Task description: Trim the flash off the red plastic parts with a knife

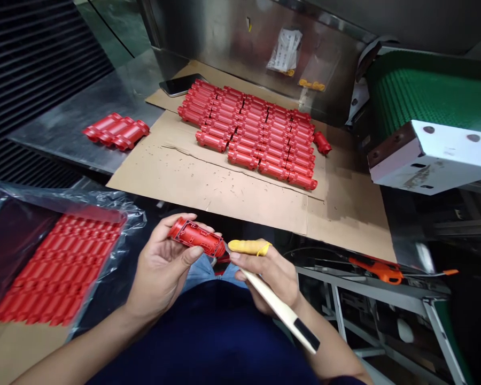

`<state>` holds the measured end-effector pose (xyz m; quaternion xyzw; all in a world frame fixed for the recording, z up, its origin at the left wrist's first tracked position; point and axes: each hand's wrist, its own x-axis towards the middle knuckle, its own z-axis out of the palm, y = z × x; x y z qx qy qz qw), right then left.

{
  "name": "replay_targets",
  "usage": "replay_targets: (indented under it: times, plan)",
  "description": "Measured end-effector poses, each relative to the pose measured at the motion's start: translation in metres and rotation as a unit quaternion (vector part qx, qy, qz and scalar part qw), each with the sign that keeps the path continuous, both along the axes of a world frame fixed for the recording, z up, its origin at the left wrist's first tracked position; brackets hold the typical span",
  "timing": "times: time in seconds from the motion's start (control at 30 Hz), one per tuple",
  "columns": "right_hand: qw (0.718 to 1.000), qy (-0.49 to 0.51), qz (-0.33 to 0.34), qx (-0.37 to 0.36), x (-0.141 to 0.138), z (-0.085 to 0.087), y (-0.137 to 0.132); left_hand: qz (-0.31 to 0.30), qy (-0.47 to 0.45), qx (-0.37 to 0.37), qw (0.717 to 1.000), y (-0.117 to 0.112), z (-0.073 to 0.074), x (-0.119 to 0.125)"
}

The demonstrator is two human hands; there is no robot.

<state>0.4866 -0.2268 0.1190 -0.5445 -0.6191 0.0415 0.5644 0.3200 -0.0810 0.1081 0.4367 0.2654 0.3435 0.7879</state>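
My left hand [162, 270] is closed round a red plastic tube-shaped part [196, 238], held level in front of my body. My right hand [270, 272] grips a knife with a cream handle [280, 310]; its tip touches the right end of the part. A yellow rubber cot [249, 246] covers the forefinger of that hand. Many more red parts [256, 133] lie in neat rows on a cardboard sheet [208, 182] further away. A small cluster of red parts [116, 131] sits on the metal table [84, 107] to the left.
At lower left, a plastic-lined box [60, 264] holds rows of red parts. A phone [180, 85] lies at the cardboard's far corner. A green conveyor [428, 91] with a white end block [433, 155] stands on the right. Orange pliers [380, 269] rest on a frame rail.
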Motion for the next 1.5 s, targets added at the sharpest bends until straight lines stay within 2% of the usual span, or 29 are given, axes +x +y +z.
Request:
replay_targets:
  times: [0.23,0.47,0.57,0.6,0.7,0.83,0.93,1.0,1.07,1.17,1.3,1.5]
  plan:
    - [0.998,-0.062,-0.006,-0.025,0.000,-0.003,-0.002,0.010,0.022,0.049,0.999,-0.001,0.002,-0.002]
    - [0.995,-0.078,0.021,-0.057,0.007,0.003,-0.002,0.007,0.058,0.067,0.996,0.001,-0.003,-0.006]
    - [0.987,-0.135,0.048,-0.069,0.008,0.005,0.000,0.011,0.067,0.043,0.997,0.002,-0.004,-0.006]
    - [0.987,-0.127,0.050,-0.080,0.007,0.004,0.001,0.013,0.064,0.025,0.998,0.003,-0.005,-0.005]
    - [0.995,0.023,0.006,-0.095,0.004,-0.004,0.004,0.011,0.052,-0.019,0.998,0.003,-0.003,-0.003]
    - [0.974,0.202,-0.091,-0.050,0.008,-0.012,0.006,-0.001,0.042,-0.002,0.999,0.004,-0.001,-0.003]
    - [0.959,0.273,-0.075,-0.024,0.013,-0.009,0.003,-0.008,0.048,0.019,0.999,0.005,-0.001,-0.006]
    - [0.978,0.202,-0.042,-0.032,0.011,-0.004,0.001,-0.015,0.058,0.048,0.997,0.004,-0.001,-0.007]
    - [0.997,0.074,-0.023,-0.030,0.007,0.001,-0.001,-0.012,0.063,0.093,0.994,0.002,0.000,-0.007]
    - [0.998,-0.060,-0.010,-0.030,0.001,0.005,-0.001,0.016,0.060,0.170,0.984,-0.003,0.002,-0.006]
    - [0.993,-0.108,0.014,-0.041,0.001,0.006,0.003,0.029,0.051,0.221,0.973,-0.005,0.006,-0.006]
    - [0.991,-0.130,0.014,-0.036,0.001,0.006,0.004,0.038,0.054,0.207,0.976,-0.005,0.009,-0.007]
